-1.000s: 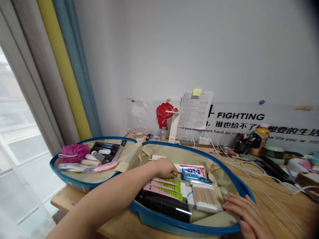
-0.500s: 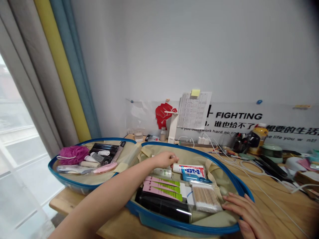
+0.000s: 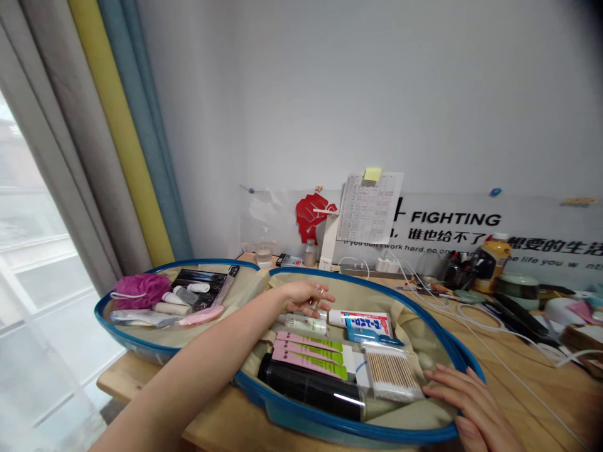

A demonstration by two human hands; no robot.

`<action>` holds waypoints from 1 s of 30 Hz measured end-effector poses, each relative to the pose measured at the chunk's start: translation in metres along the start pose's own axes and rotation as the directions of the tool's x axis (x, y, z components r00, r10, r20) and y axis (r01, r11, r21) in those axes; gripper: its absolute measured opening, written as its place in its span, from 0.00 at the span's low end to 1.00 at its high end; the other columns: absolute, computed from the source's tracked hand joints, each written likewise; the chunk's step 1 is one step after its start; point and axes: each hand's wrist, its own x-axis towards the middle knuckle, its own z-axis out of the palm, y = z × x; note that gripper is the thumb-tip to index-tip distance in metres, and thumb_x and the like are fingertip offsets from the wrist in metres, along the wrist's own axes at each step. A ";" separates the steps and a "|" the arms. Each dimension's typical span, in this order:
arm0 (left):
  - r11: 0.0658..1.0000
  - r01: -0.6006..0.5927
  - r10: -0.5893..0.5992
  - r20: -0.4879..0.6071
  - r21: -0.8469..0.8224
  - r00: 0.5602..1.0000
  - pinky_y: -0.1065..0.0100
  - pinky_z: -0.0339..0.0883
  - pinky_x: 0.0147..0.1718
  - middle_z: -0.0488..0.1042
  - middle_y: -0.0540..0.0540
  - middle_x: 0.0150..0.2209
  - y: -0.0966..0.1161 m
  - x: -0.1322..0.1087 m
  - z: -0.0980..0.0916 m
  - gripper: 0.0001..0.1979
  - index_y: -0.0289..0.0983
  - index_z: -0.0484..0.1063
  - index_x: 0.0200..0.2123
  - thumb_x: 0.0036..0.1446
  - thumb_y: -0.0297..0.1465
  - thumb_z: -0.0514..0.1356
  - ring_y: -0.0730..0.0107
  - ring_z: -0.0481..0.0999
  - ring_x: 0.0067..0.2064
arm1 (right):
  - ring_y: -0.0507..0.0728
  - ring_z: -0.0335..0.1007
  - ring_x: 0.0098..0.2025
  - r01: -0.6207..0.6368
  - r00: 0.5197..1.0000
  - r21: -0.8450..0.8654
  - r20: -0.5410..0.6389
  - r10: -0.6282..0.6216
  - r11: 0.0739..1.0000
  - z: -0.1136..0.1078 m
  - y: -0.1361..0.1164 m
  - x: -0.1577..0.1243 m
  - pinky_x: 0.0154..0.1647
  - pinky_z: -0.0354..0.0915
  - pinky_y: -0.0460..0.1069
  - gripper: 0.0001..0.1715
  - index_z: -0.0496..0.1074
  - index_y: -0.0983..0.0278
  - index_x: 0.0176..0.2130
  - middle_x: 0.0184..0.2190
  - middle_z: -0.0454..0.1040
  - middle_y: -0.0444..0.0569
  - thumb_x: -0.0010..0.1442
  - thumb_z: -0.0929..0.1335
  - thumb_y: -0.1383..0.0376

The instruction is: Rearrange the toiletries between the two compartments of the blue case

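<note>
An oval case with a blue rim (image 3: 414, 307) lies unfolded on the desk. My left hand (image 3: 308, 297) hovers over the back of its right half, fingers apart, and I make out nothing held. Just below it lie a small white LUX tube (image 3: 306, 324) and a toothpaste tube (image 3: 358, 319) with a blue item (image 3: 372, 337) against it. My right hand (image 3: 475, 405) rests on the case's right edge with its fingers stretched out over the rim, close to a pack of cotton swabs (image 3: 394, 370). Pink-green sachets (image 3: 308, 356) lie above a black cylindrical item (image 3: 311, 388).
The case's left half holds a purple mesh bath puff (image 3: 141, 290), small tubes and a pink item (image 3: 202, 315). White cables (image 3: 480, 320) cross the desk (image 3: 522, 389) on the right. Behind stand a yellow-labelled bottle (image 3: 492, 262) and a clear cup (image 3: 264, 253).
My left hand's fingers have spread from a closed pose, and the hand has lifted slightly off the toothpaste's end. My right hand stays at the rim. The view has shifted slightly.
</note>
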 end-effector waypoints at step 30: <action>0.999 -0.011 0.011 0.016 0.034 1.000 0.75 0.64 0.27 0.66 0.54 0.24 -0.004 0.004 0.000 0.09 0.34 0.70 0.37 0.64 0.33 0.54 0.82 0.65 0.22 | 0.58 0.70 0.49 0.148 0.987 -0.108 0.074 -0.140 0.983 -0.008 0.008 0.004 0.63 0.53 0.58 0.18 0.73 0.56 0.41 0.44 0.75 0.47 0.64 0.58 0.55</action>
